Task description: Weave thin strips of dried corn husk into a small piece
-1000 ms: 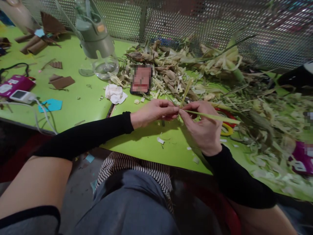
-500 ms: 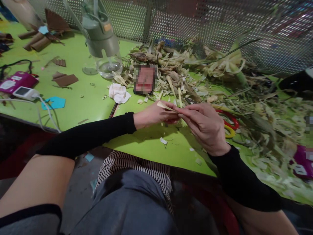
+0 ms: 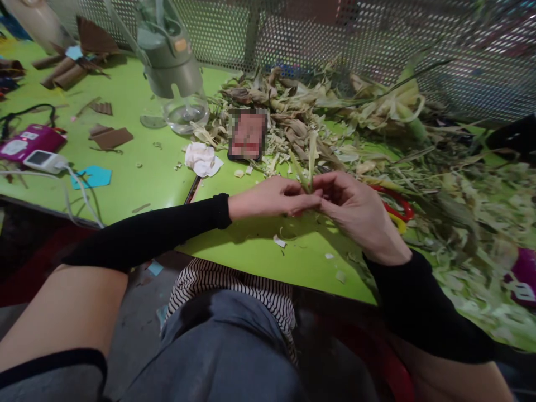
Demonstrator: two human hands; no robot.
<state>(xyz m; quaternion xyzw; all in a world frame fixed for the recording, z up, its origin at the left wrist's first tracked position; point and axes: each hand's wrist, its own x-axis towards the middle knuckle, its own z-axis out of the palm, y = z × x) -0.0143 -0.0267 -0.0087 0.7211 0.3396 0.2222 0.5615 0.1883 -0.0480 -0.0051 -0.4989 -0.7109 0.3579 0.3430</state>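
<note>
My left hand (image 3: 278, 195) and my right hand (image 3: 354, 212) meet over the green table (image 3: 251, 248), thumbs and fingertips pinched together. Between them pale green corn husk strips (image 3: 311, 162) stick up, their lower ends hidden by my fingers. Both hands appear closed on these strips. Just behind lies a heap of dried and torn corn husks (image 3: 297, 131). Partly covered by my right hand are the looped handles, red and yellow, of what look like scissors (image 3: 404, 206).
A phone-like object (image 3: 248, 134) with a blurred face lies before the husks. Left of it are a crumpled tissue (image 3: 201, 159), a pen (image 3: 192, 190) and a water bottle (image 3: 180, 84). Further left are a purple box (image 3: 31, 142), cables and cardboard pieces (image 3: 111, 137). A perforated metal panel (image 3: 288, 33) stands behind.
My right hand has shifted slightly right and turned. The pale strip that lay across my left hand no longer shows there, and husk strips now rise upright between the hands.
</note>
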